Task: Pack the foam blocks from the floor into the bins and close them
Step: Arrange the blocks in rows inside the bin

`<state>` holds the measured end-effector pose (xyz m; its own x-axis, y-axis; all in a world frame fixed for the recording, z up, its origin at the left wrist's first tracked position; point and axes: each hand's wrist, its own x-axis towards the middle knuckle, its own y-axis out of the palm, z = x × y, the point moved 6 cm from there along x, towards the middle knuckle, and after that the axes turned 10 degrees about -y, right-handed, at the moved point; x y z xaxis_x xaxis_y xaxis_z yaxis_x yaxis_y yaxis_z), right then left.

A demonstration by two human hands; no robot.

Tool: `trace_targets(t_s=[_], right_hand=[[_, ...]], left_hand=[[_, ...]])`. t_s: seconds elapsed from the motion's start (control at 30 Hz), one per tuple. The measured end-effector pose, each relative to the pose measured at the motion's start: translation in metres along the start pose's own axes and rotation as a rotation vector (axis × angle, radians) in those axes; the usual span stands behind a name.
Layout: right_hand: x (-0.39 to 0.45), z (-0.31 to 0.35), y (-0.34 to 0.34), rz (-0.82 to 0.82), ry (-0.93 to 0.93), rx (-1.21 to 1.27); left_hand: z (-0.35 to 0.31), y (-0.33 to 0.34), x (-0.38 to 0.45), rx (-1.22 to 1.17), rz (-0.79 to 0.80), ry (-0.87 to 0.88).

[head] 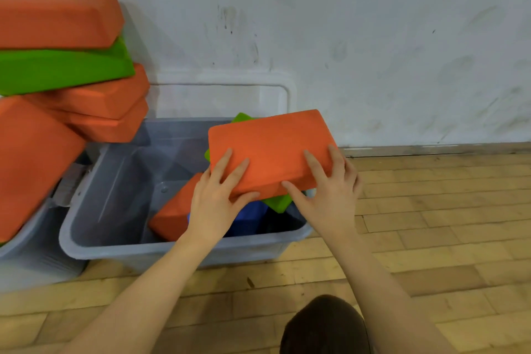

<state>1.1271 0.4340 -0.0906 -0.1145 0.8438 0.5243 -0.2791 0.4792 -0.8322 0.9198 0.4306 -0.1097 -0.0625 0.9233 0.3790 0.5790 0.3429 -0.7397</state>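
Note:
Both my hands hold an orange foam block (270, 144) over the right part of a translucent grey bin (94, 181). My left hand (215, 201) grips its near left edge, fingers on top and thumb underneath. My right hand (327, 195) grips its near right corner the same way. Under the block lies a green block (278, 202), with a blue block (250, 215) and another orange block (175, 210) lower in the bin.
A second bin (28, 238) at the left is heaped with orange blocks (34, 158) and a green block (57, 69). A clear lid (224, 95) leans against the white wall behind the bin. Wooden floor (431, 210) stretches to the right. My knee (324, 325) shows at the bottom.

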Motion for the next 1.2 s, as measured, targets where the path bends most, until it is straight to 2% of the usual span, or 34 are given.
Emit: trace_targets(t_s=[0.13, 0.27, 0.33, 0.47, 0.57, 0.7, 0.8, 0.97, 1.2], right_hand=[[-0.025, 0.002, -0.005, 0.050, 0.035, -0.058], [-0.036, 0.011, 0.004, 0.096, -0.034, -0.057], [-0.040, 0.017, 0.007, 0.063, -0.079, -0.068], [-0.052, 0.015, 0.003, -0.003, -0.049, -0.101], [-0.048, 0.010, 0.006, 0.046, 0.002, -0.089], [-0.037, 0.014, 0.015, 0.126, 0.046, -0.064], [-0.031, 0.029, 0.009, 0.049, -0.028, -0.093], [-0.003, 0.075, 0.007, -0.061, -0.216, -0.043], [0.032, 0.162, 0.039, -0.027, -0.419, 0.114]], left_hand=[[-0.010, 0.006, -0.014, 0.055, 0.058, 0.047], [0.005, 0.019, -0.038, 0.096, 0.167, -0.113], [0.010, 0.019, -0.045, 0.101, 0.168, -0.155], [0.015, 0.019, -0.043, 0.209, 0.159, -0.281], [0.016, 0.018, -0.039, 0.278, 0.110, -0.256], [0.015, 0.021, -0.021, 0.312, 0.160, -0.181], [0.010, 0.015, -0.012, 0.358, 0.151, -0.125], [0.030, -0.014, -0.005, 0.373, 0.071, -0.128], [0.092, -0.066, 0.017, 0.394, 0.117, -0.159]])
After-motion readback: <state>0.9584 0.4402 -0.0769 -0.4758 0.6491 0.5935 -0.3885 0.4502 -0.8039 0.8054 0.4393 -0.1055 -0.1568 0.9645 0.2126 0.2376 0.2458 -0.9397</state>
